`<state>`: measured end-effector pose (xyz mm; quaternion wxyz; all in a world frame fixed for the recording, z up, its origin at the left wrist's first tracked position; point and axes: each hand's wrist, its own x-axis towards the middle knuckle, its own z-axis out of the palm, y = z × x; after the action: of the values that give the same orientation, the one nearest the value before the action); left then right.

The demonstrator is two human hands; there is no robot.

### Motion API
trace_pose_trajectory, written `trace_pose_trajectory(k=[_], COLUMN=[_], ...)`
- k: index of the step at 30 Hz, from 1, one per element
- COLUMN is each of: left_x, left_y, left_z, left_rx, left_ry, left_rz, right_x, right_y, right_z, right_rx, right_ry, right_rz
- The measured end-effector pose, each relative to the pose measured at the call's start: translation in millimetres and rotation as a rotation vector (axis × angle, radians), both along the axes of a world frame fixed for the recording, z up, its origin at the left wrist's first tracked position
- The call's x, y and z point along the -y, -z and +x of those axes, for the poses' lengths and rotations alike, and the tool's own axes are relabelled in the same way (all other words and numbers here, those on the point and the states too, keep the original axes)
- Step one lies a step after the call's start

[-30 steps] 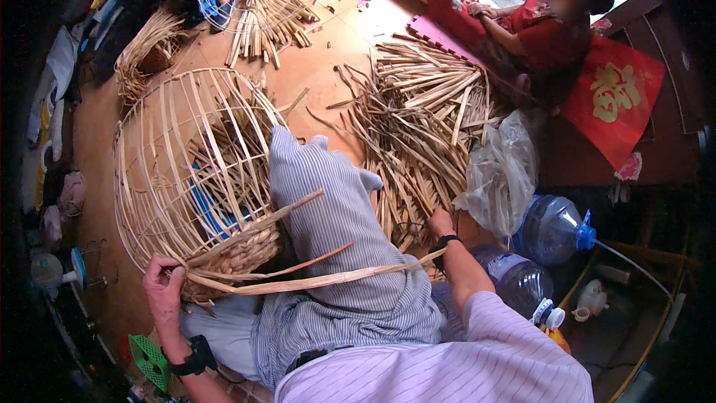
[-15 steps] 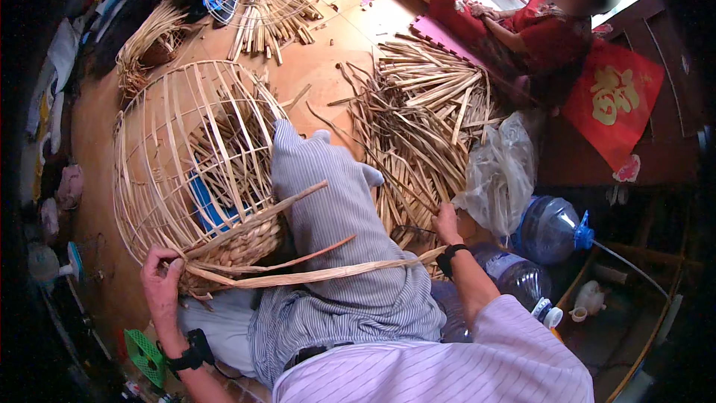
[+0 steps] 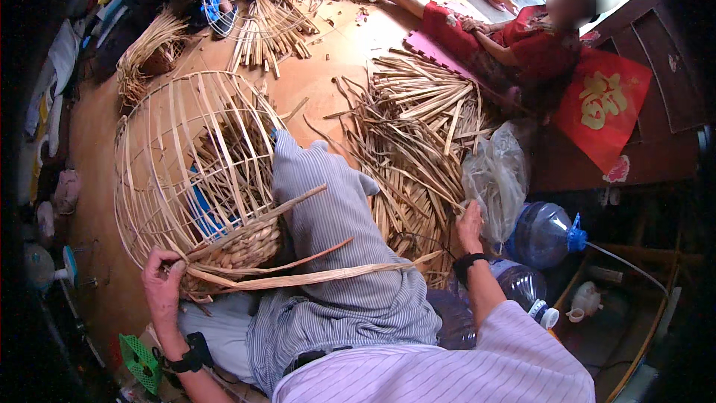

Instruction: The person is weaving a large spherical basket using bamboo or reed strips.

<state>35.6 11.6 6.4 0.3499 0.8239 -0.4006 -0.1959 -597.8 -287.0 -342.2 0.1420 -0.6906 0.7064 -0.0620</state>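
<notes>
My left hand [image 3: 162, 275] pinches strips at the lower left edge of an open-frame basket [image 3: 192, 130], whose lower band [image 3: 242, 250] is braided. Long loose strips [image 3: 324, 276] trail rightward from there across my striped trouser leg [image 3: 321, 201]. My right hand [image 3: 468, 227] is reaching into the pile of dried strips [image 3: 403, 164] beside a crumpled clear plastic bag [image 3: 496, 175], its fingers closed on the end of a strip. The basket lies tilted at my left, with more strips and something blue visible through its bars.
A person in red [image 3: 522, 52] sits on a pink mat [image 3: 440, 60]. Other people's feet [image 3: 224, 19] stand by a wire frame and strips. A red paper [image 3: 603, 104] is on dark wood. Plastic bottles [image 3: 533, 231], a small fan [image 3: 45, 265] and a green basket [image 3: 140, 364] lie around me.
My right hand has moved right and a little upward along the strip pile, toward the plastic bag. My left hand stays at the basket edge. The seated person's head has shifted slightly.
</notes>
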Motion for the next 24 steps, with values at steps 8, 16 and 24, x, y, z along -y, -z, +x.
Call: trace_pose_trajectory(k=[8,16,24], left_x=[3,-9,6], left_y=[-2,7,-11], left_z=[-8,-7,-17], left_rx=[-0.002,0.035,0.064], left_ry=[-0.051,-0.097,0.042], left_rz=[0.026,0.032,-0.117], right_x=[-4,-1,-22], right_y=[-96,-136,-198], right_z=[65,107,126], right_rx=[0.239,0.802,0.954], right_ry=[-0.418,-0.025,-0.119], right_rz=[0.004,0.823,0.677])
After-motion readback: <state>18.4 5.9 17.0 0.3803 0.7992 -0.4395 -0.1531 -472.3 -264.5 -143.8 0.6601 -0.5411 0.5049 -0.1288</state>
